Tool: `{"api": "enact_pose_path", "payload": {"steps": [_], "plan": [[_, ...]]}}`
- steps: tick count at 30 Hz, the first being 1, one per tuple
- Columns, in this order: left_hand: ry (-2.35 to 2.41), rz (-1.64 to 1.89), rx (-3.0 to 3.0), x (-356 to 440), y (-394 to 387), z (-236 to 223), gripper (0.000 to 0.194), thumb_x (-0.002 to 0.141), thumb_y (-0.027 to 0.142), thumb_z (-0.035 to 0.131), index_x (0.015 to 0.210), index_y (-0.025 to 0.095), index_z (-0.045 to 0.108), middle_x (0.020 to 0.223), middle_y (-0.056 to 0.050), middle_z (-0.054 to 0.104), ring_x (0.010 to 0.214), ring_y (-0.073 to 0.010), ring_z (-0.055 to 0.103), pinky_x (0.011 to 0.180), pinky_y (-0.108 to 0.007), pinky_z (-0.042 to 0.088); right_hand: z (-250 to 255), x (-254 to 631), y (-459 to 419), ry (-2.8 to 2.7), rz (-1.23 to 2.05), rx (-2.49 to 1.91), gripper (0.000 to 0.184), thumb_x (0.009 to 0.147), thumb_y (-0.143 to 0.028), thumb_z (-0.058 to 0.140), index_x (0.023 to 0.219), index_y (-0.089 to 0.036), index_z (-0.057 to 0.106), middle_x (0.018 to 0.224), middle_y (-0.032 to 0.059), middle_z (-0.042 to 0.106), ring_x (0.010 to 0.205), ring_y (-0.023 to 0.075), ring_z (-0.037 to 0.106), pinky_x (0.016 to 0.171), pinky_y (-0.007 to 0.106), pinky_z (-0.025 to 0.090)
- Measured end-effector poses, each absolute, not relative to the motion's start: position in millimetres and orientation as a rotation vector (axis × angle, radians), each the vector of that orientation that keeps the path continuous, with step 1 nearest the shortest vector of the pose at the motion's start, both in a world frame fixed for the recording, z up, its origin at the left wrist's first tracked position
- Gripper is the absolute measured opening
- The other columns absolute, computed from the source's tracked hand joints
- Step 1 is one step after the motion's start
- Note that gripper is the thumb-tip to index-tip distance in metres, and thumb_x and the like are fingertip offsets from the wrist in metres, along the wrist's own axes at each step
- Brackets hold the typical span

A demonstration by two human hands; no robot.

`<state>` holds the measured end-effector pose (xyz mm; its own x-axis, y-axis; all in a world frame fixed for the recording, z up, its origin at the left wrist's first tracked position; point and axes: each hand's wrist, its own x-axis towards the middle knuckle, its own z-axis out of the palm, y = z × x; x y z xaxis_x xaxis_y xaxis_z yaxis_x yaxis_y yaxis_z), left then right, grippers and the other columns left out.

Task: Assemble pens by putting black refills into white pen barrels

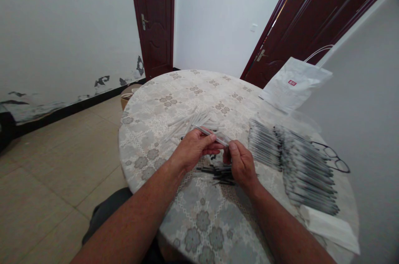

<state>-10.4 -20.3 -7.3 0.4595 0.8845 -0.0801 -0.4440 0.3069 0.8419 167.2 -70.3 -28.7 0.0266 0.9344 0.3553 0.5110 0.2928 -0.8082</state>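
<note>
Between both my hands is a slim translucent pen barrel, slanting down from upper left to lower right. My left hand pinches its middle with thumb and fingers. At the lower right end of the barrel, my right hand is closed, thumb against the fingers. Whether it also grips a smaller part is hidden. Just beyond my left hand lies a loose pile of whitish translucent barrels. Thin black sticks, which look like pen refills, lie in a heap below my hands, partly covered by the right one.
Right of my hands, dark-cored pens lie side by side in a smaller row and a larger stack. Eyeglasses, a folded white sheet and a white bag also rest on the round table with its patterned cloth.
</note>
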Motion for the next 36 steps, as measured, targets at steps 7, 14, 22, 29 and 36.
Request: {"api": "enact_pose_path", "payload": {"steps": [7, 14, 22, 29, 36], "plan": [[0.604, 0.980, 0.839, -10, -20, -7, 0.019, 0.086, 0.023, 0.072, 0.092, 0.015, 0.056, 0.093, -0.010, 0.075, 0.082, -0.0198, 0.075, 0.076, -0.034, 0.061, -28, 170, -71, -1.538, 0.587, -1.282, 0.019, 0.100, -0.039, 0.047, 0.102, -0.023, 0.056, 0.072, -0.0017, 0.060, 0.063, 0.0154, 0.056, 0.061, 0.027, 0.044], [0.611, 0.983, 0.847, -9, -22, -4, 0.021, 0.084, 0.026, 0.074, 0.088, 0.014, 0.057, 0.089, -0.010, 0.075, 0.081, -0.0197, 0.075, 0.076, -0.032, 0.060, -29, 169, -71, -1.583, 0.534, -1.406, 0.025, 0.103, -0.041, 0.040, 0.090, -0.024, 0.054, 0.068, -0.0026, 0.059, 0.060, 0.0144, 0.053, 0.061, 0.027, 0.042], [0.655, 0.997, 0.878, -8, -20, -6, 0.020, 0.085, 0.027, 0.073, 0.090, 0.014, 0.059, 0.090, -0.011, 0.075, 0.081, -0.0201, 0.075, 0.076, -0.034, 0.061, -22, 166, -70, -1.553, 0.629, -1.379, 0.040, 0.104, -0.047, 0.036, 0.078, -0.023, 0.052, 0.062, -0.0028, 0.058, 0.055, 0.0133, 0.053, 0.057, 0.026, 0.041], [0.746, 1.127, 0.853, -15, -15, 1, 0.020, 0.086, 0.027, 0.072, 0.093, 0.014, 0.059, 0.086, -0.009, 0.073, 0.071, -0.0168, 0.072, 0.069, -0.032, 0.061, -2, 211, -52, -1.544, 0.391, -1.617, 0.031, 0.097, -0.045, 0.048, 0.084, -0.020, 0.061, 0.064, -0.0008, 0.063, 0.057, 0.0149, 0.057, 0.059, 0.026, 0.041], [0.785, 1.106, 0.906, -17, -12, -2, 0.022, 0.085, 0.030, 0.072, 0.093, 0.014, 0.061, 0.086, -0.008, 0.071, 0.072, -0.0160, 0.070, 0.067, -0.031, 0.060, -10, 225, -46, -1.994, 0.297, -1.794, 0.016, 0.091, -0.030, 0.056, 0.090, -0.021, 0.070, 0.086, 0.0044, 0.073, 0.077, 0.0187, 0.065, 0.073, 0.028, 0.043]]}}
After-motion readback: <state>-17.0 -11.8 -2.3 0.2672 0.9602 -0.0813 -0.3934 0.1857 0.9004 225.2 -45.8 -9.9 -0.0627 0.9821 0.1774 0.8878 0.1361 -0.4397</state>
